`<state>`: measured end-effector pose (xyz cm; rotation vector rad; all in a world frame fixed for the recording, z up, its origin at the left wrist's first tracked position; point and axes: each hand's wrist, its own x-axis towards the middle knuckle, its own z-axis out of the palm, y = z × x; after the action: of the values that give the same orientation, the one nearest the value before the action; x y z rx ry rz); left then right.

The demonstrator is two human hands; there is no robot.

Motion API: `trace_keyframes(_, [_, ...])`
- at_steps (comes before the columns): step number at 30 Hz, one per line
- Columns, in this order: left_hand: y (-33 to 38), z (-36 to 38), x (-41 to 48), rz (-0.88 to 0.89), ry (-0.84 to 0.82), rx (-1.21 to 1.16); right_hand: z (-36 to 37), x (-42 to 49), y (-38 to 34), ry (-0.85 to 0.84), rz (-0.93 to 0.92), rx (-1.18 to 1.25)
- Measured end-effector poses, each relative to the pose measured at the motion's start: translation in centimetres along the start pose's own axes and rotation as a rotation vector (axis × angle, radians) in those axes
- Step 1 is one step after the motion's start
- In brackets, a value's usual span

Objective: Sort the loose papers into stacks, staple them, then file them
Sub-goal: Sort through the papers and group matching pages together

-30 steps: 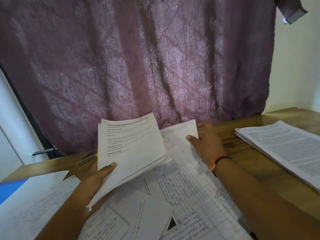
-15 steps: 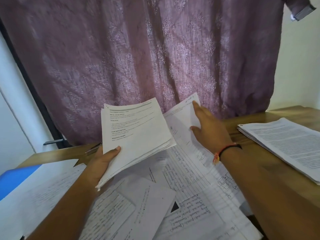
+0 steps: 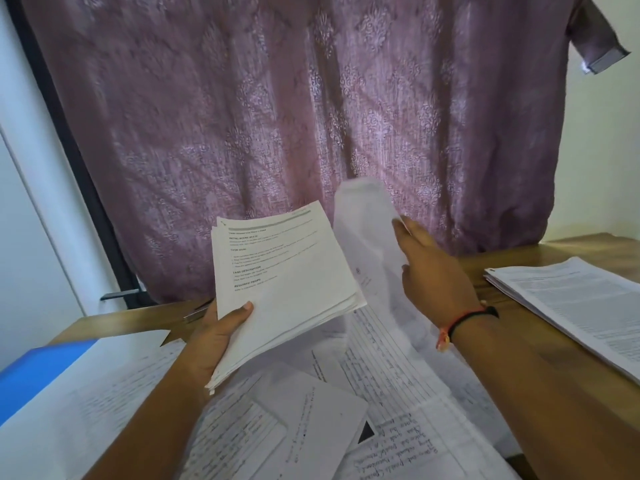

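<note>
One blue folder (image 3: 33,370) lies at the far left edge of the desk (image 3: 554,247), beside a spread of loose handwritten papers (image 3: 391,375) that overlap too much to count. The left hand (image 3: 214,337) grips one bundle of printed sheets (image 3: 287,289) by its lower corner, thumb on top, above the spread. Just right of it, the right hand (image 3: 431,275) holds one single sheet (image 3: 367,233), blurred and curling upward off the desk. One more stack of printed pages (image 3: 571,306) rests at far right.
</note>
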<state>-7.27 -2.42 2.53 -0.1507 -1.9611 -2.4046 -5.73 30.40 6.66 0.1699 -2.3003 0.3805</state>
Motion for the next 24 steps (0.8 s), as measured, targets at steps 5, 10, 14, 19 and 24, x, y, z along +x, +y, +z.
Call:
trace_keyframes(5, [0.7, 0.6, -0.5, 0.016, 0.009, 0.002, 0.1, 0.2, -0.5, 0.240, -0.050, -0.025])
trace_keyframes(10, [1.3, 0.8, -0.7, 0.041, 0.017, -0.037, -0.9, 0.3, -1.8, 0.386, -0.067, 0.053])
trace_keyframes(14, [1.4, 0.4, -0.6, 0.041, 0.011, -0.074, -1.2, 0.4, -2.5, 0.347, 0.024, 0.257])
trace_keyframes(19, [1.4, 0.2, -0.5, 0.009, -0.008, -0.112, 0.6, 0.4, -1.7, 0.178, 0.274, 0.662])
trace_keyframes(24, [1.4, -0.1, -0.5, 0.015, 0.020, -0.105, 1.7, -0.4, -1.7, -0.040, 0.490, 1.030])
